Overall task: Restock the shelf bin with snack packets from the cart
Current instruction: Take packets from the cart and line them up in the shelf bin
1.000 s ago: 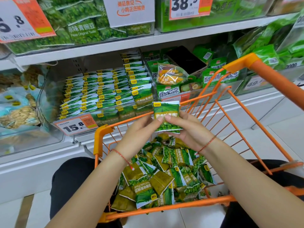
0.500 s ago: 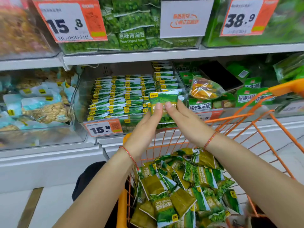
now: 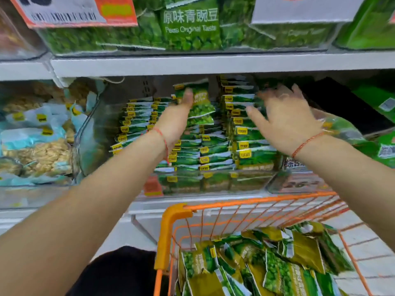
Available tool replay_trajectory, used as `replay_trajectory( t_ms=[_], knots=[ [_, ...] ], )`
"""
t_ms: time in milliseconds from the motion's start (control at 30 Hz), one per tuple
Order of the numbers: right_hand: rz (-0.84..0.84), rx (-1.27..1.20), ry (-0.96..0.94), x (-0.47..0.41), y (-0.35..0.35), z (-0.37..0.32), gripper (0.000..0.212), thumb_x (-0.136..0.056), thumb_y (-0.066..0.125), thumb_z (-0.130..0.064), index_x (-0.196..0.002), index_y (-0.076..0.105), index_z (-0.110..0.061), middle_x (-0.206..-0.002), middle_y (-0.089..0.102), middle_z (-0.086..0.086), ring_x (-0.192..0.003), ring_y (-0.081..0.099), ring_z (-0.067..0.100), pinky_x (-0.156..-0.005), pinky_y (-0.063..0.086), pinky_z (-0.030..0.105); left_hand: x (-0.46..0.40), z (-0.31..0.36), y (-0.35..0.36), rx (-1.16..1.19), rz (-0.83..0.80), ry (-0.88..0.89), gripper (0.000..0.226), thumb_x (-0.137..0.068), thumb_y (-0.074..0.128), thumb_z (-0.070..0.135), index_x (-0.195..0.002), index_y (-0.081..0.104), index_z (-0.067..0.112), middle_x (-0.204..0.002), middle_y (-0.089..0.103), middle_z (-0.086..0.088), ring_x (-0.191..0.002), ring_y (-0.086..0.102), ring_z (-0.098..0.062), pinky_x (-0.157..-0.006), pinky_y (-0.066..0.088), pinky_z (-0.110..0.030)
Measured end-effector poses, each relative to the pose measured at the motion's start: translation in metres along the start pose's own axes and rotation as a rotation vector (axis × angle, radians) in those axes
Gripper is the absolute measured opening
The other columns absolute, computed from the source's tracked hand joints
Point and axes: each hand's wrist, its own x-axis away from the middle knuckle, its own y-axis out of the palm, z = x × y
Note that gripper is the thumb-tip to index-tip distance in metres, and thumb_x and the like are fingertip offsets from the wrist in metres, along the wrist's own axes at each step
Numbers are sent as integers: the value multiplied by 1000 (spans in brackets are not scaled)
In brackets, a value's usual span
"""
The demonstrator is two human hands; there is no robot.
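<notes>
White metal shelving (image 3: 192,65) fills your view, and the picture is smeared with motion. On the upper shelf, glossy green bags of peas sit behind a clear wall, next to an orange and white price tag (image 3: 70,11). Below it, the clear plastic shelf bin (image 3: 89,133) holds neat rows of flat green foil packets with small yellow labels (image 3: 245,135), stacked on edge like cards. Your left hand (image 3: 175,122) reaches into that bin, and its thumb and fingers pinch one crinkly green snack packet (image 3: 203,103) upright above the middle rows. Your right hand (image 3: 286,120) hovers just beside the right-hand row, fingers spread wide and holding nothing; whether they touch the packets is lost in the blur. A thin red cord circles each wrist. To the left, another clear bin (image 3: 32,146) carries pale blue bags of knobbly beige snacks. Down at the bottom, the orange wire cart (image 3: 175,212) stands against the shelf base, with a loose heap of green and olive packets (image 3: 267,263) lying every which way inside it.
</notes>
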Motion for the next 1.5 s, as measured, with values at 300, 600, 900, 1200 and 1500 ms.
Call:
replay_trajectory(
  t_ms=[300, 600, 900, 1200, 1500],
  knots=[
    [253, -18, -67, 6, 36, -4, 56, -96, 26, -39, -103, 70, -5, -99, 69, 25, -117, 55, 36, -115, 11, 44, -79, 5, 35, -180, 19, 51, 67, -95, 37, 57, -134, 47, 3, -131, 52, -14, -116, 56, -28, -95, 43, -26],
    [283, -19, -66, 5, 42, -3, 50, -95, 30, -36, -100, 70, -7, -98, 70, 20, -117, 56, 32, -117, 5, 38, -90, -7, 54, -365, 46, 264, 49, -100, 40, 40, -126, 41, -2, -122, 55, -21, -112, 52, -32, -75, 34, -26],
    [270, -9, -63, 6, 40, -4, 50, -95, 30, -35, -99, 71, -7, -98, 71, 19, -116, 57, 32, -117, 3, 36, -96, -9, 31, -517, -95, 291, 65, -87, 66, 34, -139, 35, 11, -138, 49, -5, -126, 46, -22, -83, 31, -14],
    [290, -27, -66, 6, 42, -3, 49, -94, 32, -35, -95, 72, -8, -96, 72, 16, -113, 58, 31, -116, 5, 36, -99, 0, 37, -666, 8, 218, 77, -87, 64, 41, -142, 26, 3, -145, 38, -14, -131, 40, -30, -100, 37, -32],
    [315, -34, -66, 6, 42, -4, 44, -93, 36, -31, -91, 72, -6, -92, 71, 17, -109, 60, 32, -116, 7, 37, -96, 0, 54, -604, 85, 169, 37, -93, 49, 14, -128, 41, 2, -129, 50, -17, -117, 49, -33, -83, 38, -29]
  ],
)
